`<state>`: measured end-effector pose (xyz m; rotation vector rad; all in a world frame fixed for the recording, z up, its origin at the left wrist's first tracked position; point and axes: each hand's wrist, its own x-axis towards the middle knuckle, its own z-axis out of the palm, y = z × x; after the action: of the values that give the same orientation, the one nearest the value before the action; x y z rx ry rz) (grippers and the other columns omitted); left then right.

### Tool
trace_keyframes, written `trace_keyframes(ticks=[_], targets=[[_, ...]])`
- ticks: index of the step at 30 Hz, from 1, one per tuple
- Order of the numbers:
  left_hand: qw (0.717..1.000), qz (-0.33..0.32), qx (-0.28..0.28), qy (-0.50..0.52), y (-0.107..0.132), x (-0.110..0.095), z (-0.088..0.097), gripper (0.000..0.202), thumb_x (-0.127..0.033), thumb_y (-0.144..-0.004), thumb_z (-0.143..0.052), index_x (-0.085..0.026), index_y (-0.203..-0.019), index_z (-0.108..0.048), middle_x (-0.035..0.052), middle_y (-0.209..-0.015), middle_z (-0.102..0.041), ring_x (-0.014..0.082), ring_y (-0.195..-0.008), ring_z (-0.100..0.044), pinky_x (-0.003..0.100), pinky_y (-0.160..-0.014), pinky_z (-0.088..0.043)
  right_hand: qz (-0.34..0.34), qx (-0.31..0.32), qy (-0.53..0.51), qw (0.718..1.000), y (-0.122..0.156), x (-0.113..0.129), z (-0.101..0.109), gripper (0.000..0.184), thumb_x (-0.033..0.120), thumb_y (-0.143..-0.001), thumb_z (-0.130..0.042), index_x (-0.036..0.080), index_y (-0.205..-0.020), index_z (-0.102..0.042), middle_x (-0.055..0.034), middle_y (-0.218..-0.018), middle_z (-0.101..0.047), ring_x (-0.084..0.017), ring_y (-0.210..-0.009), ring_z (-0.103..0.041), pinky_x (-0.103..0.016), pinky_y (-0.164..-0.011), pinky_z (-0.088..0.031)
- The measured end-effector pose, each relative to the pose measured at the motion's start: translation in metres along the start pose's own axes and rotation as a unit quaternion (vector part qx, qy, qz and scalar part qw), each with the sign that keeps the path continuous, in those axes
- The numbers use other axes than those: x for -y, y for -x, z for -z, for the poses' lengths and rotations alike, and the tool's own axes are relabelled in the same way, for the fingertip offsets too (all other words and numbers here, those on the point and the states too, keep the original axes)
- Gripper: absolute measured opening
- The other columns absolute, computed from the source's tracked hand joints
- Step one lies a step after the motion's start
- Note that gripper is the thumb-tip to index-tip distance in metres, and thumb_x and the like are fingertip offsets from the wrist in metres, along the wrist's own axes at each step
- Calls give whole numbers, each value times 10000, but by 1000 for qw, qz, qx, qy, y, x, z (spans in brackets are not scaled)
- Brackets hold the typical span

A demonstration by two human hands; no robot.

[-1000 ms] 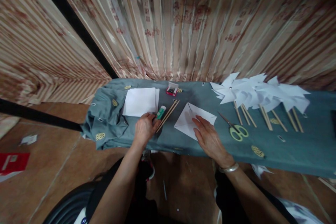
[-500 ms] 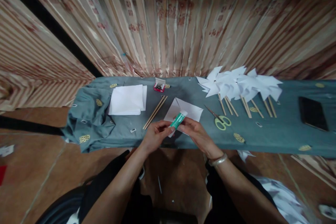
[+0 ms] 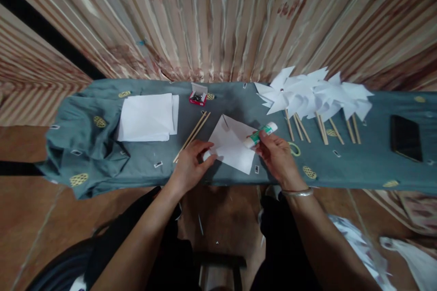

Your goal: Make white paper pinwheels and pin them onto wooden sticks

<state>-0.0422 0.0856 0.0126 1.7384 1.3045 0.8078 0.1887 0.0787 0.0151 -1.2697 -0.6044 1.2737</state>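
My right hand grips a green and white glue stick over the right corner of a white paper square. Between the thumb and fingers of my left hand is a small white cap, at the paper's left edge. The paper lies flat on the cloth, with a slit running in from its top corner. Two wooden sticks rest just left of it. Green-handled scissors are mostly covered by my right hand.
White paper pinwheels on wooden sticks lie at the back right of the cloth-covered table. Farther right is a black phone. A stack of white paper lies at left, near an open red box of pins.
My hands have moved apart: the glue stick has gone right in my right hand, and its cap is off in my left. The view has shifted slightly.
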Motion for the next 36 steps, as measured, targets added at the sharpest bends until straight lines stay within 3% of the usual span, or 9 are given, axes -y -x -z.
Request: trace_keyframes(ticks=[5,9,13,20,25,32,36], targets=[[981,-79,-10,-175,-10,16,4,271,-223,-852,-630,-149,-1109,-672,109,-1082,-663,238,-1001,-643,390,-905,-533,18,-16,30,999,-9,-11,-1,379,490,-549,-877,188,-684,-693,23,-641,-668,-89,-564,-562,-225,-561,-482],[961,-106,-10,-254,-18,22,2,280,-135,-825,-645,-145,-1104,-664,111,-1082,-671,263,-1051,-624,423,-934,-535,21,-14,37,999,-14,-16,-4,378,481,-547,-876,195,-713,-694,18,-680,-682,-112,-614,-602,-258,-609,-525],[957,-121,-7,-263,-24,25,4,258,-146,-836,-644,-161,-1092,-668,101,-1082,-680,259,-1042,-631,432,-927,-544,25,-14,58,998,-19,-16,-4,369,485,-590,-853,196,-770,-709,6,-727,-699,-121,-633,-619,-272,-619,-543],[965,-136,-74,-210,-32,27,6,237,-204,-881,-613,-161,-1111,-652,92,-1103,-672,208,-983,-669,361,-875,-566,23,-13,51,998,-25,-13,-5,352,469,-591,-855,206,-781,-719,12,-729,-699,-109,-628,-615,-253,-609,-533],[965,-116,-90,-217,-40,26,14,226,-220,-880,-605,-170,-1094,-654,77,-1085,-672,194,-942,-673,336,-849,-567,14,-15,39,999,-29,-12,-6,350,452,-571,-869,200,-769,-727,11,-728,-702,-104,-640,-616,-238,-617,-522],[948,-103,-85,-289,-44,32,24,256,-193,-863,-556,-165,-1093,-665,95,-1071,-680,266,-1042,-626,426,-923,-539,33,-15,94,995,-34,-10,0,325,469,-603,-842,206,-740,-708,6,-703,-704,-124,-623,-620,-286,-645,-534],[938,-133,-87,-309,-44,28,21,306,-236,-884,-563,-161,-1174,-621,115,-1209,-642,284,-1140,-575,469,-998,-498,57,-5,121,991,-33,-11,-1,291,446,-618,-834,214,-707,-683,25,-647,-678,-116,-584,-591,-278,-620,-499]])
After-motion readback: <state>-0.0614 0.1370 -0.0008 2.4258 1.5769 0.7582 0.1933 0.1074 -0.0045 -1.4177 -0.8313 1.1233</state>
